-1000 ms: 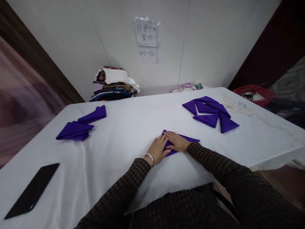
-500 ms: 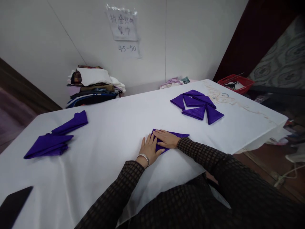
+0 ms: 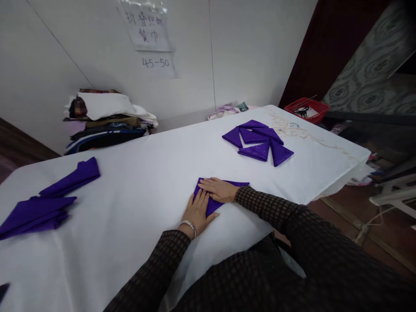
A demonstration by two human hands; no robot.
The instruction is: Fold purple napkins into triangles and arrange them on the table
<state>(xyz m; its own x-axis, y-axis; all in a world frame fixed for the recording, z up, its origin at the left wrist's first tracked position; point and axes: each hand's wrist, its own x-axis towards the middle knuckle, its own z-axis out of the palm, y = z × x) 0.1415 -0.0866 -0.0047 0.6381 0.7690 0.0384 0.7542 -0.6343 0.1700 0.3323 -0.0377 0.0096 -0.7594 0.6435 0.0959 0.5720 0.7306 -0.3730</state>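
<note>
A purple cloth napkin [image 3: 214, 207], folded into a triangle, lies on the white-covered table near its front edge. My left hand [image 3: 197, 211], with a silver bracelet at the wrist, rests on its left side, fingers stretched out flat. Across the napkin's upper part lies my right hand [image 3: 219, 190], also flat, its fingertips close to those of the left. Parts of the napkin are hidden under both hands. Beyond them, several folded purple triangles [image 3: 254, 152] are grouped together. At the left lie more purple napkins [image 3: 35, 214], loosely folded.
The white tablecloth [image 3: 136, 186] covers the table. A pile of folded clothes [image 3: 107, 121] stands by the wall at the back left. Behind the far right corner is a red basket [image 3: 307, 110]. A handwritten paper sign [image 3: 147, 32] hangs on the wall.
The camera view has turned a little to the right, so things appear shifted left. My right hand has slid slightly on the napkin; both hands stay flat on it.
</note>
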